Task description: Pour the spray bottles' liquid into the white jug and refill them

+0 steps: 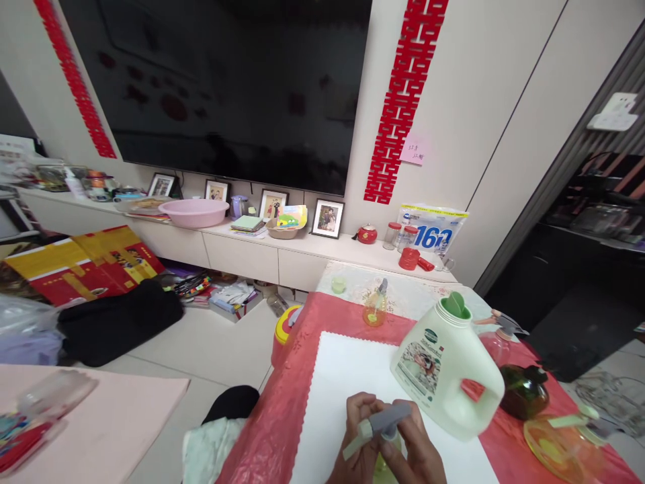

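At the bottom of the head view, my left hand (357,430) and my right hand (418,447) come together around a small spray bottle (385,467). Its grey spray head (385,418) has a pale green end pointing to the lower left. The fingers of both hands are curled at this head; the see-through yellow-green body below is partly hidden by them. A white sheet with a scalloped edge (335,376) lies beneath. Just beyond my right hand stands a large pale green detergent jug (410,366) with a green piece (455,304) in its mouth.
A red cloth (275,417) covers the table. An orange spray bottle (374,310) and a small green cup (338,286) stand at the back. A dark round bottle (524,390) and an orange bottle lying down (559,447) are at the right. A pink table (125,410) is at the left.
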Available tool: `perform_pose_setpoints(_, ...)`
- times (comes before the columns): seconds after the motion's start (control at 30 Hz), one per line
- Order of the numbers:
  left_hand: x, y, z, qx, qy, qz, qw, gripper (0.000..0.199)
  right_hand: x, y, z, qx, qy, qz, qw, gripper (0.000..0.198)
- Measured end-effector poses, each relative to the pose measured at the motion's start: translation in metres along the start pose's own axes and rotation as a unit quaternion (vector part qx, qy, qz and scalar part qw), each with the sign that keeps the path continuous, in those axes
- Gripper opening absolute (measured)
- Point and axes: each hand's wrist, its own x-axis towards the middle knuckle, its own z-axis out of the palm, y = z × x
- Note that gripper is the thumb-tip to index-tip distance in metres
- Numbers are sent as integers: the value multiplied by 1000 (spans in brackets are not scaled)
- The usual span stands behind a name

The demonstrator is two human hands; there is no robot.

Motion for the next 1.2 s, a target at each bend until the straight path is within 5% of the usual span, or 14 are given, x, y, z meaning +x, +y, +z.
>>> perform_pose_setpoints(0.3,-13,16,-8,163,40,-37,985,45,-1,-26,8,-31,18,-9,999,24)
perform_pose_setpoints(0.57,1,1,-50,283,-5,-29,959,62,0,-44,-12,-72,91,-34,993,22)
perform_pose_setpoints(0.77,0,-18,-78,541,-42,24,840,50,-23,-63,-85,-139,177,-32,974,25)
perform_pose_setpoints(0.93,-3,-31,-81,653,-99,108,743,42,-44,-63,-170,-220,296,-15,929,35)
perform_pose_setpoints(1.2,-6,-32,-76,715,-116,154,672,38,-50,-35,-274,-357,417,5,836,48)
